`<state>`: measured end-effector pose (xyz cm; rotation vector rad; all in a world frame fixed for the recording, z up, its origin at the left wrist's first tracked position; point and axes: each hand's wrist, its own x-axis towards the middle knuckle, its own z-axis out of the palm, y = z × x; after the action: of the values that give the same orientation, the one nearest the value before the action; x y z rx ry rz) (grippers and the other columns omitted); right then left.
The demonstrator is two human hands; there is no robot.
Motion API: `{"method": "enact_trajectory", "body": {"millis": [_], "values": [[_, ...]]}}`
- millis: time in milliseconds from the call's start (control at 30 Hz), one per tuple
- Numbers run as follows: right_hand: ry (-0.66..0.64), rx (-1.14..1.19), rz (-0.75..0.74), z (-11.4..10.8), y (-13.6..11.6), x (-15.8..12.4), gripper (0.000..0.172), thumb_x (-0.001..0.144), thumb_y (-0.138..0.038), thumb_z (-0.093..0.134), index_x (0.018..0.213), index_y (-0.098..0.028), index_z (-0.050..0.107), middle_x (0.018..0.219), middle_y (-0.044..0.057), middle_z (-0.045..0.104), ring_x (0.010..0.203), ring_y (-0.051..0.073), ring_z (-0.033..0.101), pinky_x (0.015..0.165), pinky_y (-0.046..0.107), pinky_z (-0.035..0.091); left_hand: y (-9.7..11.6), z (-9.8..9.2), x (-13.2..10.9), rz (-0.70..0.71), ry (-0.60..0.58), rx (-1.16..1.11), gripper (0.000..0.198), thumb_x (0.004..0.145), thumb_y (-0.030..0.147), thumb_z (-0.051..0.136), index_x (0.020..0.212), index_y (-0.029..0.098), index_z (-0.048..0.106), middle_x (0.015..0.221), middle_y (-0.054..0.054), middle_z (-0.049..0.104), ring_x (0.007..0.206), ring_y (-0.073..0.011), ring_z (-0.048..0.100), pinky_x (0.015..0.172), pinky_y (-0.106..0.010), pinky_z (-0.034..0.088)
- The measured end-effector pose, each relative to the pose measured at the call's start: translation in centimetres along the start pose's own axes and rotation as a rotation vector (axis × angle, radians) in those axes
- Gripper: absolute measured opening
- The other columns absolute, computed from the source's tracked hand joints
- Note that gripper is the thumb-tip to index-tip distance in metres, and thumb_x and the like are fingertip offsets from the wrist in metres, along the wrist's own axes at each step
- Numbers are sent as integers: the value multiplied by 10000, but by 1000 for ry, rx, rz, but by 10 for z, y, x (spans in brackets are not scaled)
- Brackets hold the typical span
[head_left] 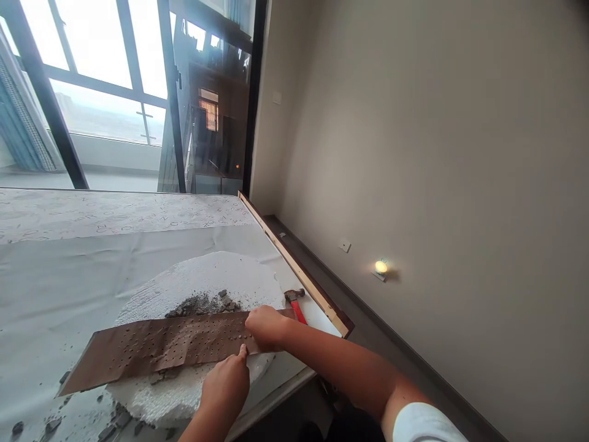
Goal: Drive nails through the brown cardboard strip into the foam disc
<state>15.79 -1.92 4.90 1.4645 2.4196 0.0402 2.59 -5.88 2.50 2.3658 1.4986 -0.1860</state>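
A long brown perforated strip [151,345], creased and dotted with holes, lies across a white foam slab [230,270]. A row of small round bumps shows on it between my hands. My left hand [225,383] is at the strip's near edge, thumb pressed on top and the other fingers curled, mostly hidden from view. Closed into a fist, my right hand [267,328] rests on the right part of the strip; whatever its fingers hold is hidden. Just beyond it lies a hammer [296,301] with a red handle and dark metal head.
Grey broken chunks [202,304] lie on the foam behind the strip, with more rubble [115,423] at front left. A wooden edge rail [299,270] borders the white-covered surface [55,282]. Right of it stand a wall [437,153] and a lit night light [381,267].
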Motion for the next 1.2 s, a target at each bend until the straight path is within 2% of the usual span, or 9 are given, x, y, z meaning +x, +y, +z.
{"method": "enact_trajectory", "body": {"millis": [233,367,600,700,867,933,1033,1133,1200], "values": [[-100,-21,-100,-3,1,19,202,629,-308,634,715,-134,693,746,120,703,710,234,641,608,296,493,-4,7,2,21,31,11,554,784,78,280,1315,150,421,1039,-166,651,958,-248,607,746,-341,449],[-164,-25,-88,-13,1,23,180,613,-300,657,670,-137,709,684,101,706,614,200,619,542,260,455,-5,8,-2,26,36,-20,542,780,86,292,1295,148,448,1042,-158,652,962,-248,603,761,-347,451],[-124,68,-54,-26,14,8,243,639,-291,583,741,-119,720,674,93,703,506,160,564,404,232,332,-6,5,-8,18,34,-42,528,785,91,302,1287,143,458,1043,-160,649,970,-243,596,782,-347,453],[-127,128,-59,-30,17,6,236,627,-280,566,694,-109,713,651,104,695,493,162,548,397,237,312,-8,5,-8,25,13,-78,524,778,103,318,1271,177,482,1049,-142,650,975,-252,594,777,-349,457],[-119,269,-92,-51,27,6,273,644,-263,506,764,-103,691,704,106,698,566,170,572,421,226,331,-13,9,-5,9,18,-139,532,754,93,347,1258,176,498,1029,-151,654,961,-278,593,760,-365,452],[-154,336,-108,-61,30,3,262,648,-245,488,773,-111,675,666,77,692,565,154,584,427,204,351,-18,10,-1,39,59,-285,494,743,92,375,1193,186,557,1029,-133,654,970,-252,587,786,-330,441],[-228,452,-165,-70,27,-4,238,666,-232,454,772,-136,646,636,27,677,563,118,603,453,163,390,-24,8,4,45,85,-785,416,737,112,409,1104,181,592,881,-84,668,829,-191,608,723,-275,453],[-307,583,-232,-68,14,-8,210,662,-256,480,761,-144,627,592,4,641,549,118,604,442,160,396,-24,2,4,-72,-46,-1426,358,756,154,409,1089,138,537,631,-22,586,546,-134,556,575,-264,457],[-316,597,-246,-64,3,-6,214,661,-278,504,770,-148,634,569,-2,623,524,119,584,425,170,375,-22,-3,0,-86,-163,-1737,286,733,156,454,1006,128,534,604,-8,554,501,-110,532,553,-253,451]]}}
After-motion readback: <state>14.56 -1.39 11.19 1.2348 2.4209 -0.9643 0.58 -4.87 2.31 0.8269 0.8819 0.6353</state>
